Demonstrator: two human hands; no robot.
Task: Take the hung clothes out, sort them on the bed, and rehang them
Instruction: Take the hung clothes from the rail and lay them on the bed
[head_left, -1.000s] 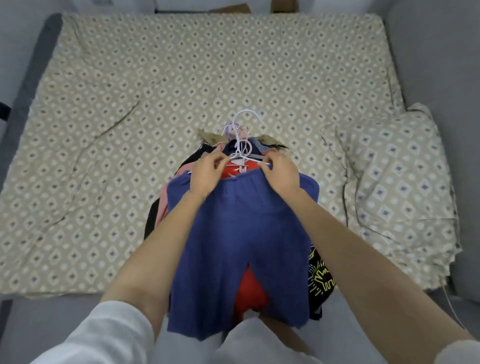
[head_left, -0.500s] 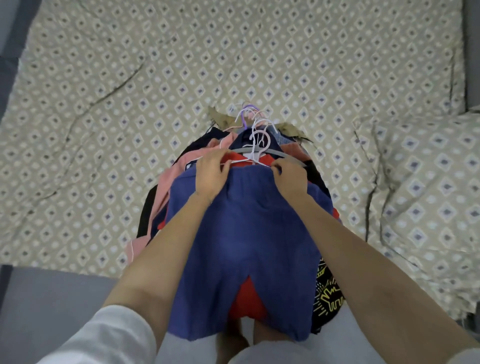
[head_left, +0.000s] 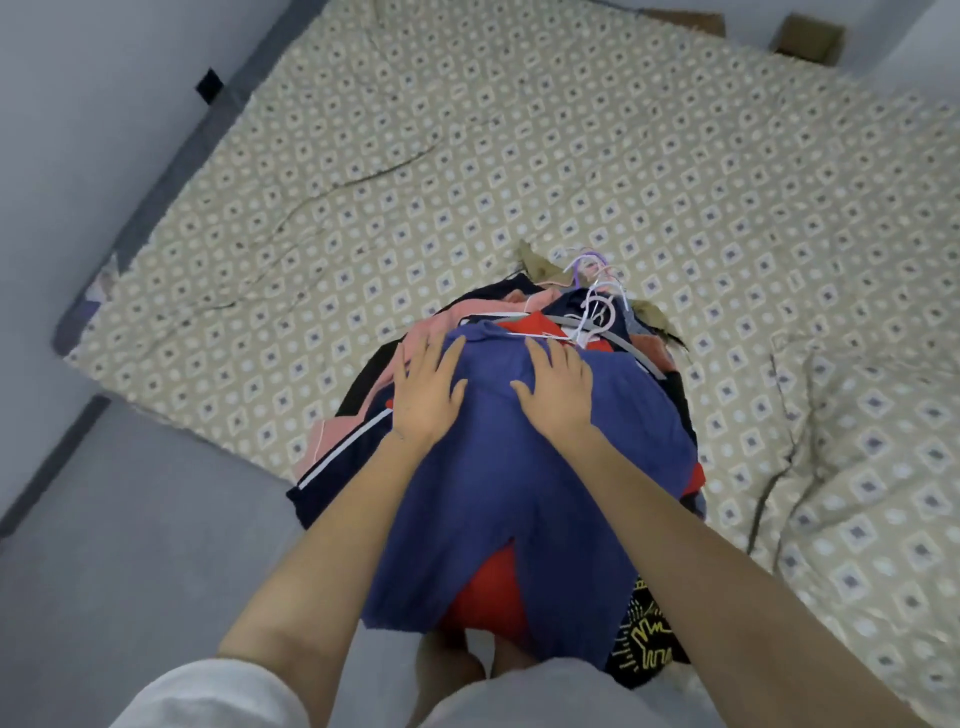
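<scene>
A bed (head_left: 519, 156) with a pile of clothes (head_left: 363, 431) at its near edge.
The pile hangs over the edge, with blue shorts (head_left: 509, 493) uppermost. The left hand (head_left: 428, 387) and right hand (head_left: 558, 392) rest flat on the shorts, fingers straight and spread, gripping nothing. Hangers (head_left: 597, 312) poke out at the pile's far end.

Both hands released the waistband, now flat on the blue shorts (head_left: 498, 467).

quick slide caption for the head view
A left hand and right hand rest flat on blue shorts topping a pile of hangered clothes on the bed
</scene>
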